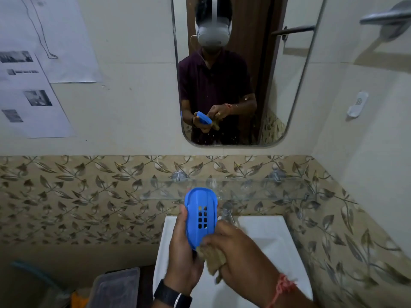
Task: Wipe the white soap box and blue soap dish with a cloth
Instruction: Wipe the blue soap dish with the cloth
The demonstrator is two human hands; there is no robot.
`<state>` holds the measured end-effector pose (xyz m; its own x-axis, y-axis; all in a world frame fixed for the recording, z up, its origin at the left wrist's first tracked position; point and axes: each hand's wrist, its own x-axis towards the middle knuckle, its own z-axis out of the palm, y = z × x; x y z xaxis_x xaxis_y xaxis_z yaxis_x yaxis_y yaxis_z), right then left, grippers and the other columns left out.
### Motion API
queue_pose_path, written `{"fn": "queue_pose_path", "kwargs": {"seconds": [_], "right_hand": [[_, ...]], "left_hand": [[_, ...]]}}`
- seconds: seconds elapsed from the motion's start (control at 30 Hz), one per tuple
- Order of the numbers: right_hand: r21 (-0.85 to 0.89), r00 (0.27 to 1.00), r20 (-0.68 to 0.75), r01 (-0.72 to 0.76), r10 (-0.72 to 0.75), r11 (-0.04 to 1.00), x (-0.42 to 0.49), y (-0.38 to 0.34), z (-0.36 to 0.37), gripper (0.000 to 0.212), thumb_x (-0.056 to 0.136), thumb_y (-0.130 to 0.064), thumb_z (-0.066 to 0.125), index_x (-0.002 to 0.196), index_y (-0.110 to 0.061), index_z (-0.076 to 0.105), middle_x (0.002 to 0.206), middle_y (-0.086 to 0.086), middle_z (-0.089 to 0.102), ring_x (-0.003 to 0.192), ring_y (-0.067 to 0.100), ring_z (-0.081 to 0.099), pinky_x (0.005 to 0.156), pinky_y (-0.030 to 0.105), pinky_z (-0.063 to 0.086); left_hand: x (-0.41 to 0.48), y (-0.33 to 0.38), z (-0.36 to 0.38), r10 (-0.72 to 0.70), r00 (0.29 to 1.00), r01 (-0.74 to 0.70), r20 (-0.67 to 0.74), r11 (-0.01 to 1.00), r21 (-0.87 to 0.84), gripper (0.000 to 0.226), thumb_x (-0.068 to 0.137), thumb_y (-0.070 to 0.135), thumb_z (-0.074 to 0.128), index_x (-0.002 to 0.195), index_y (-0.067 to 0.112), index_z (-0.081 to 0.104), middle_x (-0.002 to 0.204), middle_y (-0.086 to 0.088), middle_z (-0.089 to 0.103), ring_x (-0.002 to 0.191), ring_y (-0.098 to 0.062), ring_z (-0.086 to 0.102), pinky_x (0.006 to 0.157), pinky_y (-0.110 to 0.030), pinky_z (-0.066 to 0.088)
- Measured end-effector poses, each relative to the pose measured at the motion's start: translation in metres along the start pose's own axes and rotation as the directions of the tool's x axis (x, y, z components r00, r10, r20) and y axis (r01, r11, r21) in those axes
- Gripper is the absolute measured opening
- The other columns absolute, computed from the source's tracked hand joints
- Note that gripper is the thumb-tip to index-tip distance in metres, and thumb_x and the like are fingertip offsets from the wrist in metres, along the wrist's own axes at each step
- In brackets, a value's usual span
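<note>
My left hand (182, 256) grips the blue soap dish (201, 216) from its left side and holds it upright above the sink, its slotted underside facing me. My right hand (238, 254) clutches a tan cloth (211, 257) and presses it against the dish's lower right edge. No white soap box shows in this view. The mirror (240, 70) reflects both hands with the dish.
A white sink (266, 238) lies under my hands, with a chrome tap (228, 214) behind the dish. A glass shelf (255, 187) runs along the leaf-patterned tiles. A grey lidded bin (115, 287) stands at lower left. Paper sheets (33, 85) hang on the left wall.
</note>
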<state>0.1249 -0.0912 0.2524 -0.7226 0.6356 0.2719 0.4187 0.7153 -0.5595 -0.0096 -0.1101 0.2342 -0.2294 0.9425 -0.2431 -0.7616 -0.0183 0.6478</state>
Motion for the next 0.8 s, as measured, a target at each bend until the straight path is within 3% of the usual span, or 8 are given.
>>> {"fn": "queue_pose_path", "kwargs": {"seconds": [0.07, 0.13, 0.23, 0.33, 0.43, 0.57, 0.7, 0.8], "right_hand": [[0.129, 0.998, 0.013, -0.065, 0.064, 0.989, 0.0, -0.005, 0.001, 0.046, 0.078, -0.001, 0.055, 0.114, -0.019, 0.078, 0.106, -0.009, 0.053, 0.104, 0.009, 0.061, 0.087, 0.018, 0.055], [0.178, 0.993, 0.038, -0.119, 0.114, 0.977, -0.002, -0.003, 0.0, 0.052, 0.079, 0.004, 0.054, 0.12, -0.019, 0.077, 0.109, -0.012, 0.052, 0.107, 0.005, 0.061, 0.087, 0.011, 0.054], [-0.021, 0.993, 0.068, -0.097, 0.098, 0.995, -0.005, 0.006, -0.007, 0.05, 0.091, -0.001, 0.063, 0.134, -0.024, 0.071, 0.124, -0.004, 0.056, 0.118, 0.016, 0.061, 0.099, 0.026, 0.055], [-0.146, 0.986, 0.037, -0.157, 0.164, 0.977, -0.007, 0.011, -0.015, 0.043, 0.102, -0.009, 0.057, 0.142, -0.024, 0.066, 0.133, 0.0, 0.055, 0.122, 0.019, 0.059, 0.092, 0.021, 0.043], [0.065, 0.99, 0.011, -0.143, 0.142, 0.988, -0.006, 0.001, -0.013, 0.044, 0.088, -0.017, 0.051, 0.123, -0.016, 0.079, 0.114, -0.006, 0.061, 0.109, 0.01, 0.065, 0.093, 0.02, 0.052], [0.299, 0.988, 0.002, -0.145, 0.152, 0.943, -0.012, -0.002, -0.003, 0.054, 0.075, -0.002, 0.052, 0.119, -0.014, 0.081, 0.102, -0.039, 0.057, 0.105, -0.017, 0.062, 0.096, 0.0, 0.047], [0.104, 0.992, 0.051, -0.118, 0.113, 0.987, -0.017, 0.016, -0.01, 0.05, 0.084, -0.011, 0.056, 0.131, -0.018, 0.076, 0.109, -0.015, 0.056, 0.104, 0.001, 0.062, 0.089, 0.009, 0.045], [-0.113, 0.988, -0.002, -0.156, 0.156, 0.981, -0.013, 0.024, -0.02, 0.047, 0.088, 0.001, 0.07, 0.131, -0.017, 0.075, 0.122, 0.004, 0.063, 0.111, 0.022, 0.066, 0.092, 0.024, 0.052]], "left_hand": [[-0.002, -0.002, 0.004, 0.013, 1.0, -0.013, 0.012, 0.999, 0.035, 0.06, 0.095, 0.055, 0.043, 0.111, 0.007, 0.075, 0.106, -0.021, 0.074, 0.089, -0.031, 0.073, 0.081, -0.042, 0.059], [-0.003, -0.001, 0.005, 0.027, 0.999, -0.028, 0.023, 0.997, 0.072, 0.06, 0.094, 0.054, 0.045, 0.114, 0.007, 0.074, 0.103, -0.021, 0.073, 0.087, -0.03, 0.072, 0.081, -0.044, 0.059], [-0.003, 0.002, 0.004, 0.065, 0.998, -0.068, 0.025, 0.992, 0.106, 0.056, 0.095, 0.053, 0.043, 0.13, 0.016, 0.065, 0.124, -0.018, 0.07, 0.107, -0.033, 0.068, 0.094, -0.05, 0.052], [-0.005, 0.0, 0.005, 0.102, 0.993, -0.108, 0.052, 0.985, 0.132, 0.053, 0.097, 0.049, 0.039, 0.141, 0.024, 0.055, 0.133, -0.012, 0.066, 0.121, -0.03, 0.064, 0.1, -0.049, 0.049], [-0.006, -0.005, 0.009, 0.12, 0.993, -0.12, 0.013, 0.976, 0.183, 0.058, 0.094, 0.057, 0.046, 0.14, 0.023, 0.055, 0.131, -0.018, 0.066, 0.113, -0.033, 0.066, 0.094, -0.047, 0.054], [-0.006, -0.009, 0.011, 0.145, 0.989, -0.139, -0.011, 0.968, 0.209, 0.072, 0.084, 0.065, 0.06, 0.139, 0.019, 0.057, 0.132, -0.028, 0.06, 0.111, -0.041, 0.062, 0.092, -0.052, 0.052], [-0.001, -0.01, 0.007, 0.172, 0.984, -0.176, 0.042, 0.971, 0.164, 0.055, 0.093, 0.054, 0.044, 0.141, 0.029, 0.054, 0.134, -0.015, 0.064, 0.12, -0.038, 0.06, 0.101, -0.058, 0.046], [-0.002, -0.009, 0.01, 0.101, 0.991, -0.108, 0.082, 0.99, 0.085, 0.056, 0.094, 0.052, 0.038, 0.142, 0.026, 0.053, 0.135, -0.012, 0.065, 0.121, -0.033, 0.062, 0.099, -0.052, 0.049]]}}
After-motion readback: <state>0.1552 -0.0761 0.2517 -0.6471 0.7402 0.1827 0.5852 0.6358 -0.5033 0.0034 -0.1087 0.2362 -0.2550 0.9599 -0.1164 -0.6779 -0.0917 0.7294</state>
